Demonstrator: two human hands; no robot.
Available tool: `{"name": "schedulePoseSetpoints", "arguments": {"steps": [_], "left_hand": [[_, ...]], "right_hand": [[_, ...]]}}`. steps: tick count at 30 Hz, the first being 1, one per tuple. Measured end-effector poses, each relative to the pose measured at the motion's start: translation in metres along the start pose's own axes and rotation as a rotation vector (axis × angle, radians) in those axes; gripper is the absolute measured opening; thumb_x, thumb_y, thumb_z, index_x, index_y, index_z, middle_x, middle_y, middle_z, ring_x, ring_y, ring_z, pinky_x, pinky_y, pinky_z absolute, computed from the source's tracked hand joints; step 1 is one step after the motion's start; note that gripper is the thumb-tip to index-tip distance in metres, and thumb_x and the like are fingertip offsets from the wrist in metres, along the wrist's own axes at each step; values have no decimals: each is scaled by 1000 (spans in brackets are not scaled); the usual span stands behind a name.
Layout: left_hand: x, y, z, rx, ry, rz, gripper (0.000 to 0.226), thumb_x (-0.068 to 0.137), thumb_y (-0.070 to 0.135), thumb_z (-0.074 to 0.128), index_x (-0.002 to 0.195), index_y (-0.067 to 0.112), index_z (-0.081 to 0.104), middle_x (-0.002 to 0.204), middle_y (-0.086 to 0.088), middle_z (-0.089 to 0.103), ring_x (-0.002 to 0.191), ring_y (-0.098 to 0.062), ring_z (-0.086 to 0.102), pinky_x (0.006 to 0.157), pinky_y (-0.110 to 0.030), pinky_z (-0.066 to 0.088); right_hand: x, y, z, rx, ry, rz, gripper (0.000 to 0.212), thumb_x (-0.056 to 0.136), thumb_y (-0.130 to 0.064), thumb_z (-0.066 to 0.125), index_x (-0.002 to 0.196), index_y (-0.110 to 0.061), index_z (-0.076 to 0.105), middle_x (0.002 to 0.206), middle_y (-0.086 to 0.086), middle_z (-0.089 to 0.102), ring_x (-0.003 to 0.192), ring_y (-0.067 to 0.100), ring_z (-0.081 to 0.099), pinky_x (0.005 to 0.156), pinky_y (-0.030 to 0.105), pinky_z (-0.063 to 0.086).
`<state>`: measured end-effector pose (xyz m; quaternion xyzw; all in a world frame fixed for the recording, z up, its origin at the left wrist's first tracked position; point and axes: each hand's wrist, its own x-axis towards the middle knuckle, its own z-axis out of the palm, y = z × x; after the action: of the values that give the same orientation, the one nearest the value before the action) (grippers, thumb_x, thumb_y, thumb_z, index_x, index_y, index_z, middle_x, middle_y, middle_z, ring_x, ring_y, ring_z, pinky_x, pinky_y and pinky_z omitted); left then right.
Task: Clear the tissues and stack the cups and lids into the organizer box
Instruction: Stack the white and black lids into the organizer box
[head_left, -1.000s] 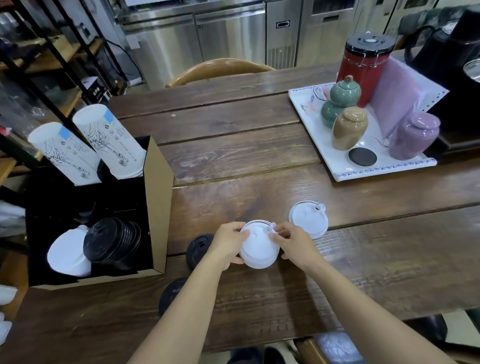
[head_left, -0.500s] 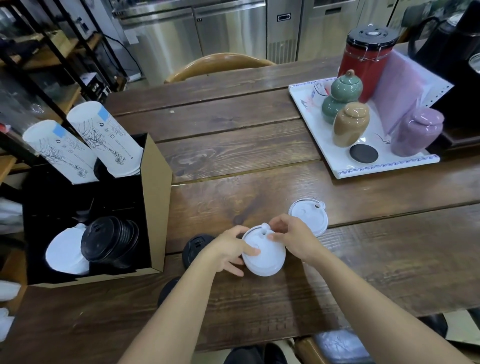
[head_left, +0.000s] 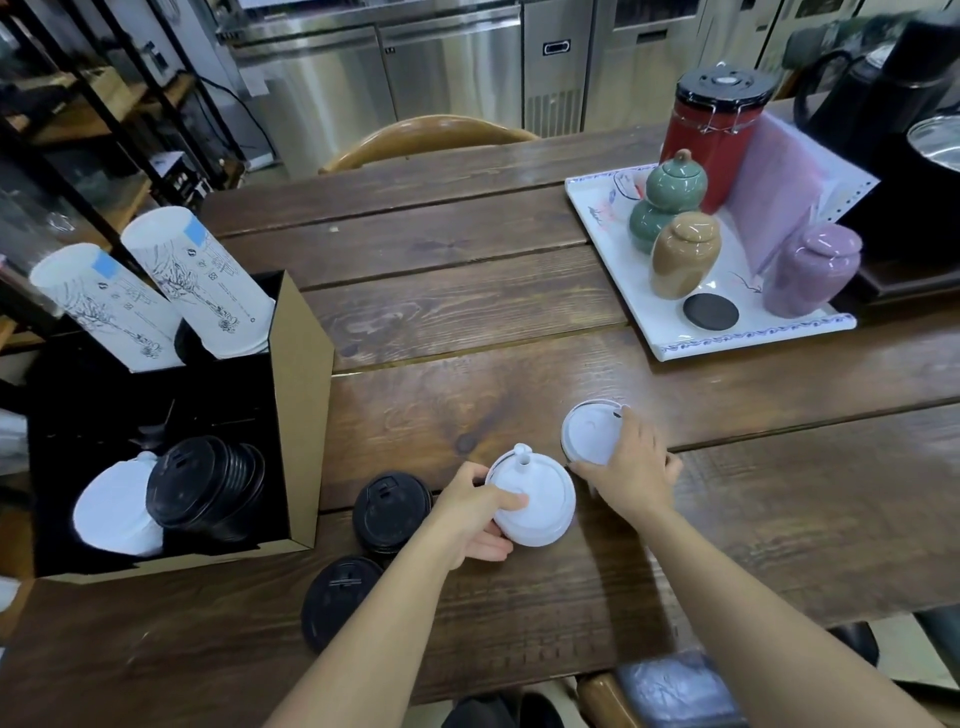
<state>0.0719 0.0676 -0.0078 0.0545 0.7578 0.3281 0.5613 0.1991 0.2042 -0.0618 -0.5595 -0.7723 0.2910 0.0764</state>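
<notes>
My left hand (head_left: 475, 512) grips a stack of white lids (head_left: 540, 501) just above the table's near middle. My right hand (head_left: 631, 470) rests on a single white lid (head_left: 589, 431) lying flat to the right, fingers around its near edge. Two black lids lie on the table by my left forearm, one nearer the box (head_left: 389, 512) and one closer to me (head_left: 340, 600). The organizer box (head_left: 301, 395) stands at the left. It holds two tall stacks of printed white cups (head_left: 208, 280), a stack of black lids (head_left: 208, 480) and white lids (head_left: 117, 514).
A white tray (head_left: 670, 332) at the right carries green, tan and purple jars, a red canister (head_left: 709, 124) and a black coaster. A black kettle stands far right. A wooden chair back (head_left: 426, 135) is beyond the table, with steel cabinets behind and shelving at the left.
My right hand left the white lid stack and moved right onto the single white lid. My left hand now holds the stack alone.
</notes>
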Motion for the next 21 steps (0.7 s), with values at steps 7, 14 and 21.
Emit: {"name": "schedulePoseSetpoints", "arguments": {"steps": [7,14,21], "left_hand": [[-5,0,1,-30,-8,-2,44,86,34,63,124,23,44,104,-13,54,97,-31,60,72,-39,59],[-5,12,-1,-268,97,-54,52,96,47,36,136,14,44,136,-16,49,116,-34,53,81,-45,54],[-8,2,0,-337,-6,22,44,82,53,60,113,22,54,121,-7,52,115,-28,51,86,-48,53]], "right_hand": [[-6,-11,-34,529,-68,-129,87,63,-38,80,134,-25,32,136,4,39,127,23,37,107,45,34],[-37,-16,-25,155,-375,-487,102,52,-60,60,140,-24,24,139,-1,34,129,18,30,110,44,27],[-32,-16,-24,16,-636,-533,100,51,-34,60,138,-50,12,149,-4,22,140,17,16,112,53,24]]}}
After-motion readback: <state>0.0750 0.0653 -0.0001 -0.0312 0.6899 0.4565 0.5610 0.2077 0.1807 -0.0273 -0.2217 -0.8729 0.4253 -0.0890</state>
